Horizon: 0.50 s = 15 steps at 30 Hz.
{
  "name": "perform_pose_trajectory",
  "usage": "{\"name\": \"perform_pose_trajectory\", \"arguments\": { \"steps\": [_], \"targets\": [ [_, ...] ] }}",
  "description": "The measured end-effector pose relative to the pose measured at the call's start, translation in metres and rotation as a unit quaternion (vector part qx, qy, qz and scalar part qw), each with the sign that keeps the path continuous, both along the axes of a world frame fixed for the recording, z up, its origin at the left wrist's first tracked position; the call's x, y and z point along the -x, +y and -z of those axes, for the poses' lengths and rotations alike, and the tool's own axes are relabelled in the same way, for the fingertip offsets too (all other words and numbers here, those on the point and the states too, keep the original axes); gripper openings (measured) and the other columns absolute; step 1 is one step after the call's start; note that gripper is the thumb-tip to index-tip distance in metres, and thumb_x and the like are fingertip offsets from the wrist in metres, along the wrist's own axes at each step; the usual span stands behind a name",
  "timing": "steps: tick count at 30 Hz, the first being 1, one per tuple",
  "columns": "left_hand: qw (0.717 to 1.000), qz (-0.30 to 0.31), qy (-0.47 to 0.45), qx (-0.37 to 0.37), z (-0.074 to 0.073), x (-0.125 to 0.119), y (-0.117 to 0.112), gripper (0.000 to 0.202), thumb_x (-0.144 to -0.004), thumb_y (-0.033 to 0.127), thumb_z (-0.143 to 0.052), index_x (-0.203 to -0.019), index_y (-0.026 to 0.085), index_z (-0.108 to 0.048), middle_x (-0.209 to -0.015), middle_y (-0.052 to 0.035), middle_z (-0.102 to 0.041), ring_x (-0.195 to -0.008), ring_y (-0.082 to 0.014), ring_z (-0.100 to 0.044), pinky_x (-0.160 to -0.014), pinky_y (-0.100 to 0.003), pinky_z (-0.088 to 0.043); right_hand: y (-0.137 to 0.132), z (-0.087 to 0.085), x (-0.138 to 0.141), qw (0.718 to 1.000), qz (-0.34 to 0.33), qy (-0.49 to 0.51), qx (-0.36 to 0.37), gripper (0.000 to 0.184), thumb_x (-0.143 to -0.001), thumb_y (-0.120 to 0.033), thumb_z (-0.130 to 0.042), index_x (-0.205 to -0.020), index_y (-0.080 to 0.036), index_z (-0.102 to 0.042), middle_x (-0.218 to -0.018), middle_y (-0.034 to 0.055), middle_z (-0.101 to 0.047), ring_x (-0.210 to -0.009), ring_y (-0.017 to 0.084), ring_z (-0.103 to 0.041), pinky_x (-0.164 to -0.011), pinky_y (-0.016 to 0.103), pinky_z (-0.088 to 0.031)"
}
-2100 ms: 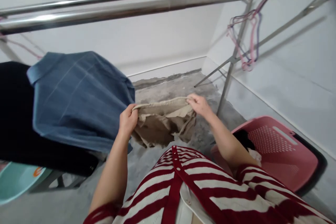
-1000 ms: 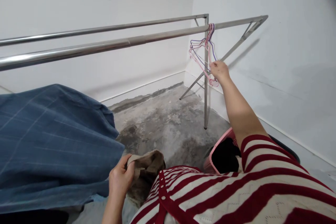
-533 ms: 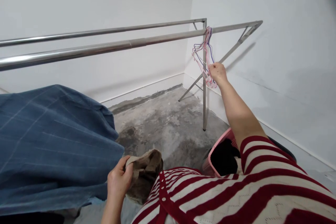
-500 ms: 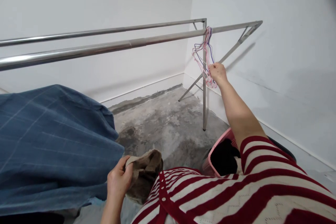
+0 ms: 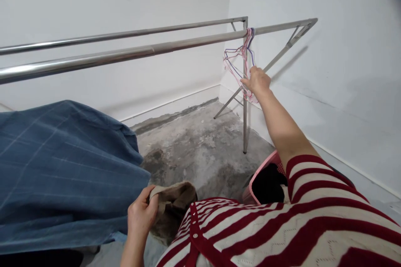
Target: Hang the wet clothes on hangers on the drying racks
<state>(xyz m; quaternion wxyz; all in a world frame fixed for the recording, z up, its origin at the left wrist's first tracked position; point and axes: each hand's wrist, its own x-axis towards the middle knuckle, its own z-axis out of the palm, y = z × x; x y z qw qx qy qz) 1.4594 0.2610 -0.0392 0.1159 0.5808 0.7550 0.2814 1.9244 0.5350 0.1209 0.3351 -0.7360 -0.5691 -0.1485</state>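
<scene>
The left hand (image 5: pixel 140 212) is shut on a tan cloth (image 5: pixel 172 212) low down by the body, not on the metal drying rack (image 5: pixel 125 48). The right hand (image 5: pixel 257 81) is up at the wire hangers (image 5: pixel 238 60) — open a bit, hold unclear. A blue shirt (image 5: pixel 62 167) lies off the rack, and dark clothes (image 5: pixel 267 184) sit in a pink basket (image 5: pixel 261 177). No words show.

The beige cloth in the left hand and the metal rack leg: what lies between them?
In the head view, patchy grey concrete floor lies between the beige cloth and the metal rack leg.

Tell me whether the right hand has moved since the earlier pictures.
Yes: the right hand has shifted left, toward the upright post of the steel drying rack, now overlapping it.
</scene>
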Motion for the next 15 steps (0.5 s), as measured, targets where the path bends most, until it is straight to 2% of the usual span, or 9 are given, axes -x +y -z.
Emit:
{"name": "perform_pose_trajectory", "arguments": {
  "steps": [4, 11, 13, 15],
  "targets": [
    [1.0, 0.001, 0.0, 0.005, 0.005, 0.001, -0.002, 0.026, -0.076, 0.034, -0.048, -0.092, 0.026, -0.068, -0.078, 0.0007, -0.073, -0.075, -0.0166, -0.068, -0.066, -0.021, -0.046, 0.005, -0.003, 0.003, 1.0, 0.026, -0.003, 0.013, 0.033, -0.092, -0.029, -0.04, -0.108, -0.006, -0.057, -0.102, 0.0208, -0.061, -0.097, 0.029, -0.059, -0.082, 0.039, -0.041],
    [0.999, -0.015, 0.027, -0.038, 0.015, -0.001, -0.007, 0.027, -0.08, 0.029, -0.045, -0.094, 0.025, -0.068, -0.081, 0.0015, -0.073, -0.076, -0.0143, -0.067, -0.067, -0.019, -0.045, 0.003, -0.011, 0.007, 0.997, 0.033, -0.02, -0.073, 0.023, -0.086, -0.018, -0.041, -0.099, -0.009, -0.058, -0.113, 0.0187, -0.056, -0.105, 0.028, -0.051, -0.085, 0.041, -0.042],
    [0.998, -0.007, 0.045, -0.034, 0.016, 0.001, -0.005, 0.027, -0.081, 0.029, -0.045, -0.095, 0.025, -0.068, -0.082, 0.0011, -0.073, -0.077, -0.0149, -0.068, -0.067, -0.019, -0.046, -0.002, -0.017, 0.009, 0.996, 0.033, 0.012, -0.078, 0.02, -0.086, -0.018, -0.04, -0.096, -0.011, -0.057, -0.106, 0.0166, -0.057, -0.101, 0.026, -0.053, -0.086, 0.041, -0.042],
    [0.998, 0.021, 0.06, -0.024, 0.016, 0.006, -0.002, 0.028, -0.08, 0.03, -0.046, -0.096, 0.025, -0.068, -0.081, 0.001, -0.074, -0.076, -0.015, -0.069, -0.065, -0.019, -0.047, -0.015, -0.016, 0.013, 0.994, 0.01, 0.064, -0.092, 0.017, -0.087, -0.023, -0.041, -0.089, -0.013, -0.056, -0.092, 0.0122, -0.059, -0.092, 0.023, -0.056, -0.082, 0.039, -0.044]
  ]
}}
